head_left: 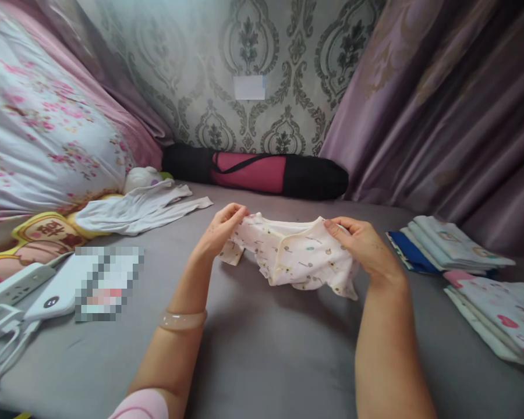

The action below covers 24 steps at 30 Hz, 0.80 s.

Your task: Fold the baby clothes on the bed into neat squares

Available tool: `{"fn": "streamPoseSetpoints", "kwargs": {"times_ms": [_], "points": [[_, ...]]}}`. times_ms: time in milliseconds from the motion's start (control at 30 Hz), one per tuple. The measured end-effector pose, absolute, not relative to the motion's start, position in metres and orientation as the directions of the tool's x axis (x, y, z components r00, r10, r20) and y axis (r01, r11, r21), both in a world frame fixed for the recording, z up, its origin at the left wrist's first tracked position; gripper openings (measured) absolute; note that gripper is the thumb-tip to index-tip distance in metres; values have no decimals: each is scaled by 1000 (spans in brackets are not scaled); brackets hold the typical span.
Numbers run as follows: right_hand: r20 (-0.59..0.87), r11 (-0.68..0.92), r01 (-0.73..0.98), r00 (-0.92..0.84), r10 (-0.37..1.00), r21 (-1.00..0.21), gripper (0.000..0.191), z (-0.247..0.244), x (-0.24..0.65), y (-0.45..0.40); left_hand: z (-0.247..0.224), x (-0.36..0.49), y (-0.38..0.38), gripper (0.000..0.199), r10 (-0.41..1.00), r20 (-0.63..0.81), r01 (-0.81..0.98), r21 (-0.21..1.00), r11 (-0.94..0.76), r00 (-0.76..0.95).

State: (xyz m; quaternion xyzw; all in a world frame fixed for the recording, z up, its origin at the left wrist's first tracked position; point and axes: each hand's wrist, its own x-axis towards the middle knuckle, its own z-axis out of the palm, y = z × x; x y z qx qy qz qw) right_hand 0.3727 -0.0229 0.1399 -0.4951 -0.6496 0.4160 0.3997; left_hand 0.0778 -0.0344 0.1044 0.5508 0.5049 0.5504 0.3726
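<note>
A small white baby shirt with a scattered print and pale yellow trim hangs stretched between my two hands, above a grey sheet. My left hand pinches it at one shoulder, with a sleeve dangling below. At the opposite shoulder my right hand grips the cloth between thumb and fingers. The neckline faces up and the overlapping front drapes loosely. Its lower edge is crumpled, and I cannot tell whether it touches the sheet.
Folded clothes lie in two stacks at right: a pale one and a heart-printed one. Light grey garments, a power strip and a white power bank with cables are at left. A black-and-pink long bag lies along the wall.
</note>
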Motion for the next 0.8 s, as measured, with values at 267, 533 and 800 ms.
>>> {"fn": "streamPoseSetpoints", "kwargs": {"times_ms": [267, 533, 800], "points": [[255, 300, 379, -165, 953, -875, 42, 129, 381, -8, 99, 67, -35, 31, 988, 115, 105, 986, -126, 106], [238, 272, 372, -135, 962, -888, 40, 121, 383, -2, 99, 65, -37, 42, 959, 30, 350, 927, -132, 283], [280, 307, 379, -125, 952, -873, 38, 121, 379, -3, 97, 69, -35, 42, 992, 75, 310, 945, -104, 104]]}}
